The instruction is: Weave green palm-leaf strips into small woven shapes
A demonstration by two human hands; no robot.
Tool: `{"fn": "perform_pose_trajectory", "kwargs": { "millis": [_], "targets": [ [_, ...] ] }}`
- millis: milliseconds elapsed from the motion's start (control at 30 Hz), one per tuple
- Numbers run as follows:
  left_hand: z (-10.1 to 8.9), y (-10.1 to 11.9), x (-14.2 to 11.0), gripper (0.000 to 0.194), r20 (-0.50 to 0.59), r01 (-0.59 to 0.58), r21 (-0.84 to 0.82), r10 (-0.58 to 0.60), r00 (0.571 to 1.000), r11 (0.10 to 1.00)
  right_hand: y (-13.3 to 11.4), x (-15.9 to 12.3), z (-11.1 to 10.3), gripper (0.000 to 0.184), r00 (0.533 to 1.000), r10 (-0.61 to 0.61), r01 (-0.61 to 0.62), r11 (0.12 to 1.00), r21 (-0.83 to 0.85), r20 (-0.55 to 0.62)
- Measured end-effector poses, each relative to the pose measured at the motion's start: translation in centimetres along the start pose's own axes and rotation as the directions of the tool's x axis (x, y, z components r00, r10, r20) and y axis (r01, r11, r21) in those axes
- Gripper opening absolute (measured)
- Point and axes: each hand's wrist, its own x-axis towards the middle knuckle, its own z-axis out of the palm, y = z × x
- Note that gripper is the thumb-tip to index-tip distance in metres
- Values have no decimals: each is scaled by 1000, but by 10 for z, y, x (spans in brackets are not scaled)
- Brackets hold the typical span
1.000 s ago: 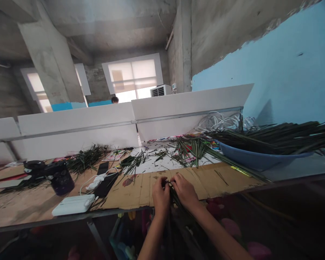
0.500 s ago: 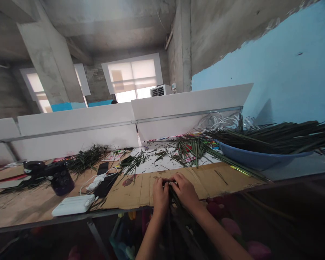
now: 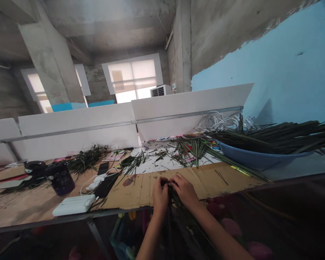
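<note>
My left hand (image 3: pixel 160 191) and my right hand (image 3: pixel 184 189) are close together over the front edge of a flat cardboard sheet (image 3: pixel 141 191). Both have curled fingers, pinched on dark green leaf strips (image 3: pixel 174 198) that run down from between them toward my lap. The fingers hide the strips' upper ends, so their exact shape there cannot be made out. Behind the cardboard, cut green leaf pieces (image 3: pixel 196 148) lie in a loose heap on a white surface, and smaller bits are scattered around it.
A blue basin (image 3: pixel 262 157) heaped with long leaves stands at the right. To the left are a white power bank (image 3: pixel 74 205), a cable, a dark phone (image 3: pixel 105 186), a dark cup (image 3: pixel 61 178) and another leaf pile (image 3: pixel 88 159). White panels (image 3: pixel 78 122) run along the back.
The fingers of both hands have shifted slightly around the strips, the left ones curling a little more. Everything on the table stays in place.
</note>
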Motion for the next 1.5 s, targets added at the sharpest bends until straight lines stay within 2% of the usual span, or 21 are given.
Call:
{"fn": "perform_pose_trajectory", "kwargs": {
  "millis": [233,433,667,967,1500],
  "targets": [
    [0,-2,0,13,3,12,-12,-12,1000,1000,4,4,-4,13,999,19,-23,991,129,32],
    [0,-7,1,15,13,-11,-12,11,1000,1000,8,5,-4,14,998,60,-62,975,211,19],
    [0,-3,0,11,51,-16,-34,18,999,999,10,5,-2,14,996,89,-86,959,269,0],
    [1,0,-4,10,-7,68,-56,-69,998,996,7,5,-6,14,997,72,-70,948,312,5],
    [-12,-1,6,22,87,207,-315,-189,978,926,13,6,-3,12,994,103,-82,927,367,-39]
  ]
}}
